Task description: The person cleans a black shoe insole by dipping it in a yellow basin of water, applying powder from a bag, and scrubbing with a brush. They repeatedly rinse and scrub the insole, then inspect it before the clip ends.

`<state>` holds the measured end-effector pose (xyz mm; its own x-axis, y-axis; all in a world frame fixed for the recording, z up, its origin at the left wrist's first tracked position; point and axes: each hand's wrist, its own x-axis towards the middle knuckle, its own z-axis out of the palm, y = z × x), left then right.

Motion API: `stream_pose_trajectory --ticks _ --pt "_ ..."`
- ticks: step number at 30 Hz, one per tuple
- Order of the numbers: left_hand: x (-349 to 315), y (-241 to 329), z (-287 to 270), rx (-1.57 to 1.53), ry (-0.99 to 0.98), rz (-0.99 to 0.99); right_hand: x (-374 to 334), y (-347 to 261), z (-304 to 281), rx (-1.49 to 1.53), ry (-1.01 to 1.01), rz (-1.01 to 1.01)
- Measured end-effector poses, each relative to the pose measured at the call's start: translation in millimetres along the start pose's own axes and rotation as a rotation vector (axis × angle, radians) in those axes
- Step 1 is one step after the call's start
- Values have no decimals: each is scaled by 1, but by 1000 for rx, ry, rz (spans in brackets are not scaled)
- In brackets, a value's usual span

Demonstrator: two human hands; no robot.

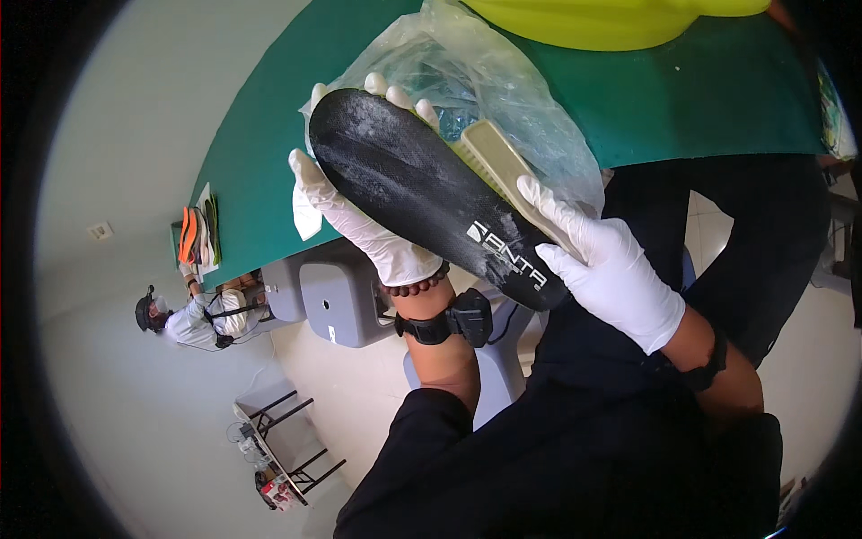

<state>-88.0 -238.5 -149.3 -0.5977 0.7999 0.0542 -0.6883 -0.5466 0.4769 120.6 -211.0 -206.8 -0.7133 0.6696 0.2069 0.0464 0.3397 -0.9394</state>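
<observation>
L hand (364, 229), white-gloved, grips the blk insole (404, 184) from below, fingertips curled past its far edge, thumb by the near side. R hand (620, 274), also gloved, clasps a beige brush (498, 153), bristles facing the insole's R edge; can't tell if they touch. Insole's held up slantwise, broad end upper L, whitish patches on its face, white print nr the narrow end. Beaded bracelet (416, 287) + blk strapped device (469, 316) on L wrist/forearm; dk band (712, 361) on R. Behind: clear plastic bag (548, 117) on green table (256, 135), yellow item (611, 22) beyond. Grey stool (337, 301) below table edge. Far L, another person (193, 325) nr coloured insoles (189, 235).
</observation>
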Motion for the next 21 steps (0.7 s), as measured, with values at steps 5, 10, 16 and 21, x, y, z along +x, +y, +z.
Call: stream_pose_trajectory --ticks 5,10,16,21 --pt "0 1 3 345 7 191 -1 -11 -8 -503 190 -138" --pt "-4 -23 15 260 -37 53 22 -28 19 -331 -6 -282" --pt "-10 -43 12 156 -41 -17 89 -44 29 -346 155 -303" --pt "-2 -14 13 353 -43 188 46 -36 40 -206 6 -335"
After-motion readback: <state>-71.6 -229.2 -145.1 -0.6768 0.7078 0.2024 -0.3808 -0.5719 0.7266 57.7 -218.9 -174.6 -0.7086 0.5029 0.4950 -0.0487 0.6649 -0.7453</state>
